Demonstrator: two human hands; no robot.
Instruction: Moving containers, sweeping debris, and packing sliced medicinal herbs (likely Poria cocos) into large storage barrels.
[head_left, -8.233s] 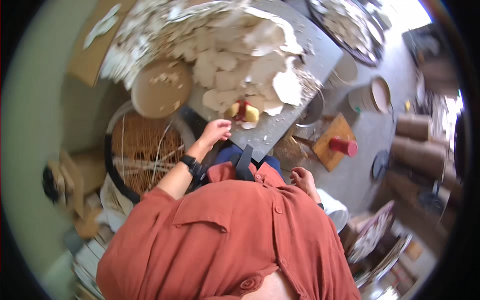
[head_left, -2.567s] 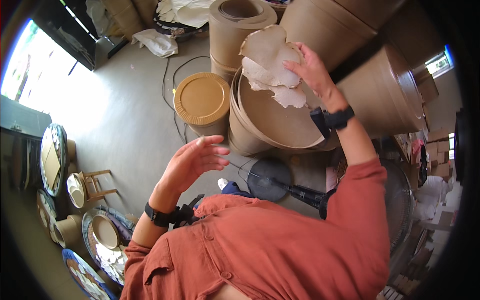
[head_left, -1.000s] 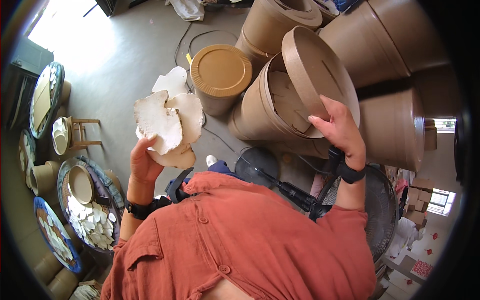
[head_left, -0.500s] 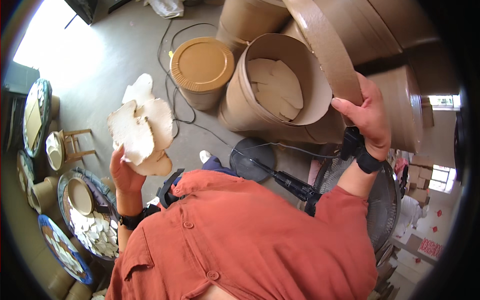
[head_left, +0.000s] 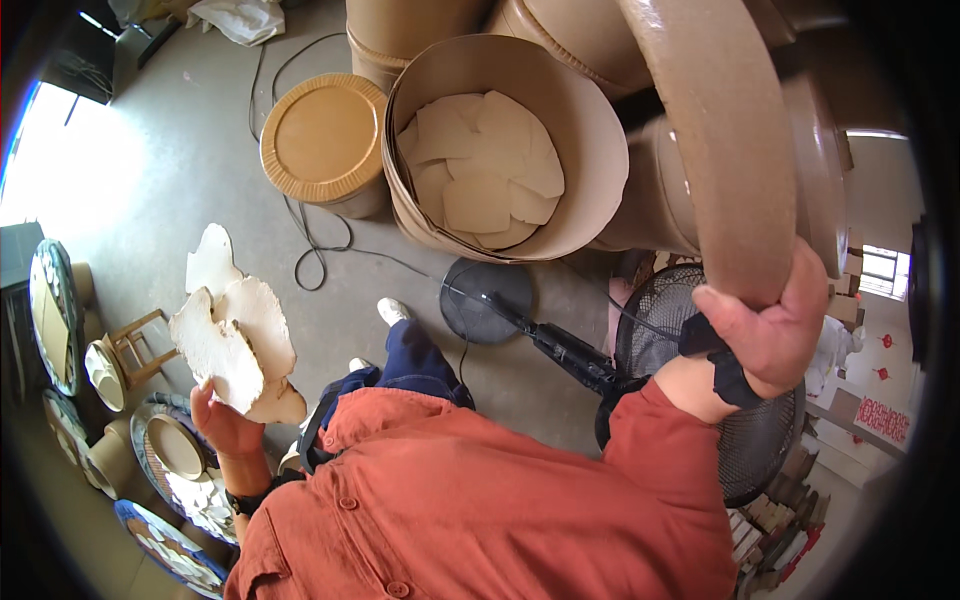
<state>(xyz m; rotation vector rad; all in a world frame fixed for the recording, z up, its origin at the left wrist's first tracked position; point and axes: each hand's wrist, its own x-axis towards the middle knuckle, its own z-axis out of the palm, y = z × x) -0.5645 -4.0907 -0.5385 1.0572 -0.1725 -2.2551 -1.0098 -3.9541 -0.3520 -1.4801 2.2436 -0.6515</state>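
Observation:
My left hand (head_left: 228,425) is closed on the lower edge of several thin, off-white, irregular flat slices (head_left: 235,345), fanned out over one another; I cannot tell what they are cut from. On the right, my right hand (head_left: 768,335) grips the rim of a brown cardboard drum lid (head_left: 735,130), raised and seen nearly edge-on. An uncovered brown cardboard drum (head_left: 595,190) stands ahead of me, between my hands. Inside it lie similar pale flat slices (head_left: 478,203), overlapping.
A smaller lidded drum (head_left: 325,140) adjoins the uncovered one; more drums (head_left: 425,30) stand behind. A black floor fan (head_left: 650,335) stands at my right, its round base (head_left: 487,300) by my feet. A cable (head_left: 335,248) crosses the floor. Left are a wooden stool (head_left: 145,345) and round trays (head_left: 55,320).
The uncovered drum now appears nearer and shows more of its inside. My right hand with the lid has shifted right and lower in view; my left hand with the slices sits lower and further left.

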